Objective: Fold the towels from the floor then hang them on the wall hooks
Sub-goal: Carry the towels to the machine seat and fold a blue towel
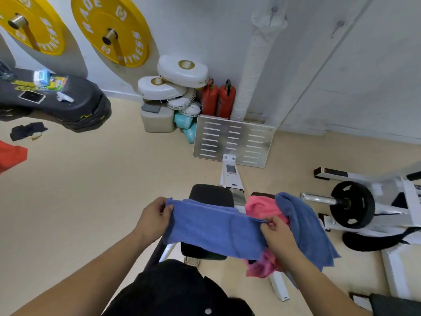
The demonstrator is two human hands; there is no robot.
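A person's left hand (155, 217) pinches one end of a blue towel (214, 231) between thumb and curled fingers, while the right hand (276, 233) grips the opposite end, its fingers closed over the cloth's bunched edge. The towel is stretched level between the two hands, doubled over lengthwise, in the air above a black pad (211, 196) on a white exercise machine.

Just beyond the right hand, a pink towel (259, 207) lies crumpled, its lower part hanging beneath the right wrist. A second blue towel (303, 226), duller in colour, drapes beside it to the outside of the right forearm. Whether these two rest on the arm or on the machine cannot be told.

Farther right of the right hand, a black weight plate (352, 204) sits on a chrome bar. Ahead of both hands, the machine's slotted metal footplate (232, 140) stands tilted against the wall, with two red fire extinguishers (218, 99) and a pile of white boxing pads (182, 71) behind it.

High above the right hand, two wall hooks (274, 9) are fixed to the pale wall. Far ahead of the left hand, two yellow weight plates (111, 30) hang on pegs. Well to the left of the left hand, a dark cloth (27, 131) and a red cloth (11, 156) lie on the beige floor (91, 190).
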